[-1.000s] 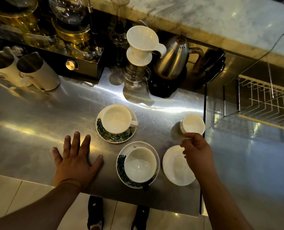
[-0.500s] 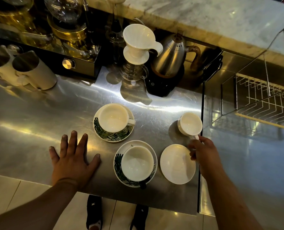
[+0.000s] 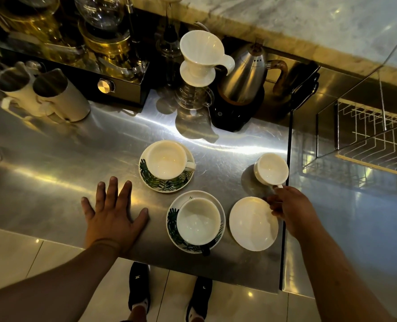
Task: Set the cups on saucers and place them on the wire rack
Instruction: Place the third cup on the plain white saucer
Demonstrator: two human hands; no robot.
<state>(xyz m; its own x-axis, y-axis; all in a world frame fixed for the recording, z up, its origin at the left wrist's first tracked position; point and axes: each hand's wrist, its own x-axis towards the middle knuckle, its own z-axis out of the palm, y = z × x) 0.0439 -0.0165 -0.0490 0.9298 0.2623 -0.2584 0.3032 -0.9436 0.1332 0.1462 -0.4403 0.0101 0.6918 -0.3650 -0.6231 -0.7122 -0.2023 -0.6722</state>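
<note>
Since a second ago the right hand has drawn back toward the plain saucer, fingers pinching the small cup by its handle; whether the cup is lifted is hard to tell. Left hand lies flat, fingers spread, on the steel counter. Two cups already sit on leaf-patterned saucers. Far right stands the wire rack.

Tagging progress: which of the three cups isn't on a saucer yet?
The small cup at the right, held by its handle in the right hand. It's beside the plain saucer; the other two sit on leaf-print saucers.
</note>
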